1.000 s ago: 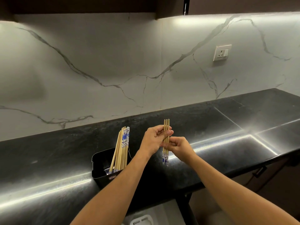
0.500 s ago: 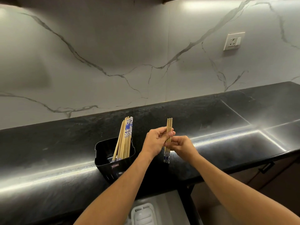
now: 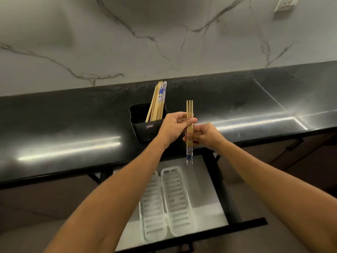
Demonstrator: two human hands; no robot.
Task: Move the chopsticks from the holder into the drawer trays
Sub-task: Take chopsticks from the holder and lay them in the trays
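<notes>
Both hands grasp a small bundle of 3 bamboo chopsticks with blue-and-white patterned ends, held upright above the front edge of the glossy black stone bench, patterned ends pointing down toward the open drawer. The left hand pinches them higher, the right hand lower. Behind, the black plastic holder keeps more chopsticks, leaning left. 2 white slotted trays lie lengthwise in the drawer.

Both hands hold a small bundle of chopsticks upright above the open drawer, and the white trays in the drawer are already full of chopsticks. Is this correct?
Not quite. The head view shows the white trays empty. The rest holds: left hand and right hand hold the chopstick bundle upright above the open drawer.
</notes>
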